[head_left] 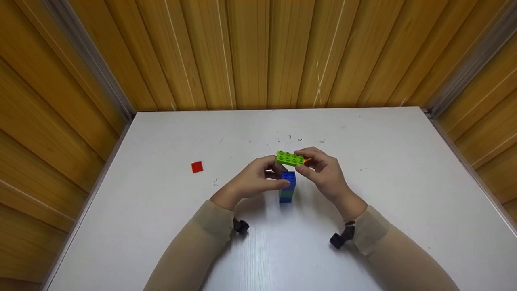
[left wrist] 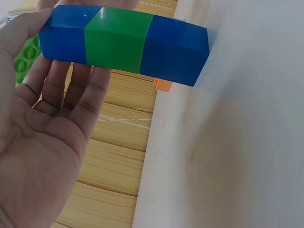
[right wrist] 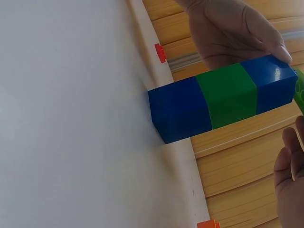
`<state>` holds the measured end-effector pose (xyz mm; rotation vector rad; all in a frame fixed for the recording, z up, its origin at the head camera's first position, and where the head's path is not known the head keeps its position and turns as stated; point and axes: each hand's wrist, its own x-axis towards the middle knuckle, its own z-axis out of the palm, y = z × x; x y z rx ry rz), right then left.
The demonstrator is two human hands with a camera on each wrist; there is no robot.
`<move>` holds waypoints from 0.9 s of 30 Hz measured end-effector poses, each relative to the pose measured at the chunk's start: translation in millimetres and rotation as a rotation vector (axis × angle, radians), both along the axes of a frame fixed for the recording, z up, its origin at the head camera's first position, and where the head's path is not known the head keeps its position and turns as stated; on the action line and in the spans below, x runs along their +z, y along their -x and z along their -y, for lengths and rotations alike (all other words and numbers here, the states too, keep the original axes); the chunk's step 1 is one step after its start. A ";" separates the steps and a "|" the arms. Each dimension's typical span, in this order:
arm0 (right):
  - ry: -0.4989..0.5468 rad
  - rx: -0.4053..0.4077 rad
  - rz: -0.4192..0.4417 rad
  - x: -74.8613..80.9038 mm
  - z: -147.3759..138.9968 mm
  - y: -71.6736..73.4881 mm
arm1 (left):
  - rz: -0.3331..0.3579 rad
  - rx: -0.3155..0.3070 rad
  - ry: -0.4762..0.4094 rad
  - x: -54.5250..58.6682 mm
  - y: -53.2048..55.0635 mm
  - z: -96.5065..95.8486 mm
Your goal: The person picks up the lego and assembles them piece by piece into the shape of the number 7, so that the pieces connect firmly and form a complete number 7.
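Observation:
A tower of building blocks, blue, green (left wrist: 118,40) and blue (head_left: 288,176), stands upright on the table. My left hand (head_left: 258,178) grips the top blue block (right wrist: 270,80), thumb on the near side and fingers round the far side. Just above the tower, my right hand (head_left: 325,171) pinches a light green brick (head_left: 288,158) by its right end, its rows of studs facing up and toward me. In the right wrist view only an edge of the light green brick (right wrist: 299,90) shows beside the tower's top.
A red brick (head_left: 197,167) lies on the white table (head_left: 161,226), left of my hands. An orange brick (head_left: 307,161) sits behind my right hand, mostly hidden by it. Wood-patterned panels (head_left: 250,52) close off the back and both sides.

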<state>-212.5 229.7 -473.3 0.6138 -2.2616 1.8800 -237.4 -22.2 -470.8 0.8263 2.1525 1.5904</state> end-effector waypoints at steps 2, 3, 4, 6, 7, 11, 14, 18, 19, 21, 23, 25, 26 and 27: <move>0.000 0.033 -0.034 -0.7 -0.7 0.5 | 0.014 0.000 -0.010 -1.3 0.6 0.5; 0.002 0.052 -0.052 -1.3 -1.1 0.8 | 0.019 0.000 -0.015 -2.0 0.9 0.7; 0.004 0.069 -0.072 -2.1 -1.5 0.9 | 0.024 0.000 -0.021 -2.7 1.1 0.7; 0.017 0.110 -0.109 -4.5 -2.1 1.5 | 0.030 -0.005 -0.036 -4.6 1.7 0.5; 0.021 0.128 -0.125 -5.9 -2.4 1.6 | 0.032 -0.011 -0.048 -5.7 2.1 0.2; 0.029 0.182 -0.162 -10.9 -2.6 2.3 | 0.028 -0.027 -0.097 -9.4 3.7 -1.0; 0.023 0.190 -0.166 -12.4 -2.1 2.1 | 0.020 -0.027 -0.120 -11.2 4.7 -1.6; 0.000 0.185 -0.164 -13.1 -1.6 0.7 | 0.021 -0.014 -0.120 -12.5 4.9 -1.5; -0.006 0.185 -0.163 -13.4 -1.6 0.3 | 0.022 -0.012 -0.117 -12.7 4.9 -1.3; -0.020 0.186 -0.163 -13.7 -1.4 -0.7 | 0.025 -0.009 -0.115 -13.0 4.7 -1.2; -0.029 0.191 -0.165 -13.7 -1.3 -1.5 | 0.025 -0.009 -0.113 -13.1 5.1 -1.2; -0.033 0.198 -0.161 -13.3 -1.3 -2.0 | 0.029 -0.009 -0.113 -12.7 5.2 -1.3; -0.033 0.201 -0.158 -13.1 -1.2 -2.3 | 0.031 -0.009 -0.114 -12.6 5.3 -1.4; -0.032 0.203 -0.156 -13.4 -1.2 -2.4 | 0.033 -0.008 -0.114 -12.5 5.2 -1.3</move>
